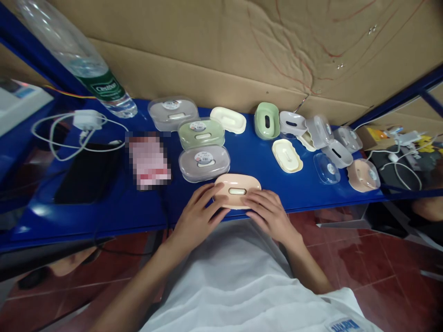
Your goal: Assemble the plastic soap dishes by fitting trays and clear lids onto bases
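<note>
A peach soap box (238,181) with an oval slot in its top sits at the table's front edge. My left hand (199,214) grips its left end, fingers on the top and side. On its right end my right hand (272,214) is closed, fingertips resting on the top. Just behind it lies a grey soap box (187,168) under a transparent labelled cover. A green covered soap box (188,136) and another grey one (159,117) stand farther back. Cream trays (228,121) lie at the back and right of centre.
On the right are a green shell (267,108), a lavender shell (339,154), a clear cover (325,171) and a peach box (363,175). Leftward are a water bottle (100,83), a white charger (88,119) and a blurred pink item (148,159). Cardboard (194,41) backs the blue table (249,154).
</note>
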The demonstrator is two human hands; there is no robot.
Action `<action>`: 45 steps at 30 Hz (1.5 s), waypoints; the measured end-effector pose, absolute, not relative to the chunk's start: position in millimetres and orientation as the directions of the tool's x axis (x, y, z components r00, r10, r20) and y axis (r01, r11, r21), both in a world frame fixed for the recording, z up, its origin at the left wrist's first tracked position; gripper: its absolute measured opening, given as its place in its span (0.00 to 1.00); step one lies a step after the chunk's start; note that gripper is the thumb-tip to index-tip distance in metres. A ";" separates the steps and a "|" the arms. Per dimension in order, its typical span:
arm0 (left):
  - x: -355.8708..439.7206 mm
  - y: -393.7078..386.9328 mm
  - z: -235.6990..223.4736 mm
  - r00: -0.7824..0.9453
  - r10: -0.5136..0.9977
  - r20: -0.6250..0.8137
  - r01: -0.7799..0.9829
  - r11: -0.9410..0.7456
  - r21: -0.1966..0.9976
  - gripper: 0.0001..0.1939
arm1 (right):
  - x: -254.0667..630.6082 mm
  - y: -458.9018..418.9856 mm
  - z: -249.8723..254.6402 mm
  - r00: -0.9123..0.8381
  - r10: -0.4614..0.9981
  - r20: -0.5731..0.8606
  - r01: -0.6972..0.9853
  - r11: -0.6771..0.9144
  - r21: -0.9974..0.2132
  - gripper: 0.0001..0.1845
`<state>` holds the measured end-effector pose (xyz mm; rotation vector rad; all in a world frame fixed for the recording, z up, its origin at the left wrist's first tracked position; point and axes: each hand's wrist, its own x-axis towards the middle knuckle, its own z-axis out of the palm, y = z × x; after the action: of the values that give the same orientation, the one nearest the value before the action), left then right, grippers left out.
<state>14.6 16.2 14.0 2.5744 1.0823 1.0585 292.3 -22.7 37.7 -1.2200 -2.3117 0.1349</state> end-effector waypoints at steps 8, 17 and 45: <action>15.7 17.6 18.7 0.461 0.706 0.537 0.541 -0.703 0.461 0.10 | 466.8 13.7 22.2 0.356 0.739 0.572 0.934 -0.276 -0.225 0.37; 15.2 17.5 18.4 0.457 0.726 0.515 0.521 -0.687 0.506 0.10 | 422.5 -1.3 27.0 0.442 0.551 0.708 0.858 -0.027 -0.514 0.22; 15.1 14.0 9.0 0.405 0.798 0.446 0.540 -0.603 0.587 0.29 | 276.2 -22.2 16.5 -0.279 0.769 0.576 0.748 0.550 -0.372 0.42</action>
<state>15.1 14.0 9.0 2.3161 1.1556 1.0226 276.2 -22.2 16.5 -1.2179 -2.0525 0.0366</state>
